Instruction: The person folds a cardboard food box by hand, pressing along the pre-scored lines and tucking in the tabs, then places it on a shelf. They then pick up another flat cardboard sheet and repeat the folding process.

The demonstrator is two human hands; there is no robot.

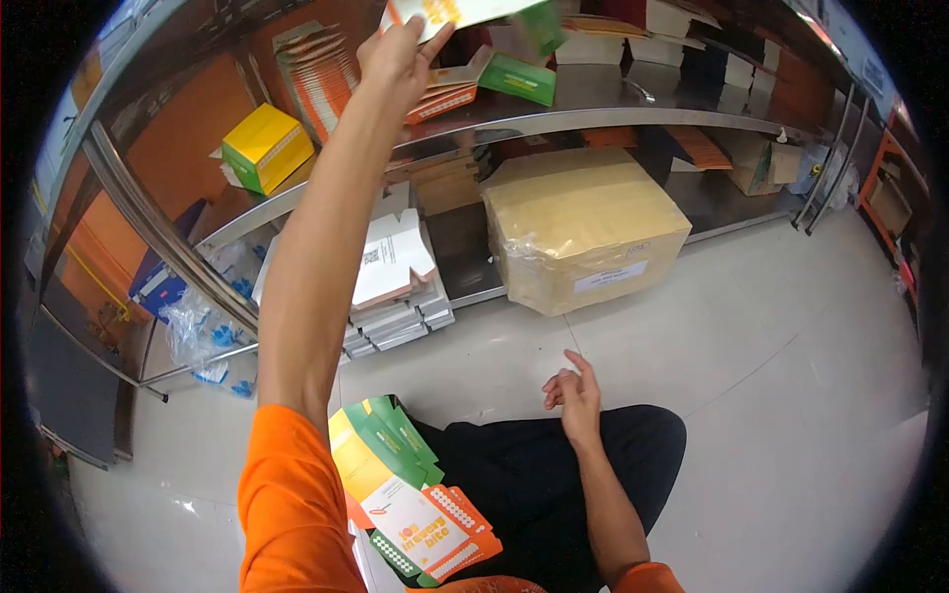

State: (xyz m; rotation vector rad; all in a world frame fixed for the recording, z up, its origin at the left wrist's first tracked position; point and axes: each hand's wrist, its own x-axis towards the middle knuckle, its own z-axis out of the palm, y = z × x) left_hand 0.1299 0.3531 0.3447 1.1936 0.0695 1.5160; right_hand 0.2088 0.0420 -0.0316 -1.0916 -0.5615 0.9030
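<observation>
My left hand [397, 61] is raised at the top of the view, fingers closed on the edge of a printed cardboard carton [474, 14], white with yellow lettering and a blurred green end. The carton is partly cut off by the frame. Over my right knee hovers my right hand [573, 397], holding nothing, with one finger stretched out and the others loosely bent. Flattened printed cartons [420, 534] in white, orange, green and yellow lie on my lap.
A metal shelf [554, 121] holds a yellow folded box [267, 148], stacked orange cartons [321, 84] and a green-orange carton [516, 79]. Below are a large taped cardboard box [593, 222], white flat cartons [395, 259] and plastic bags [203, 326].
</observation>
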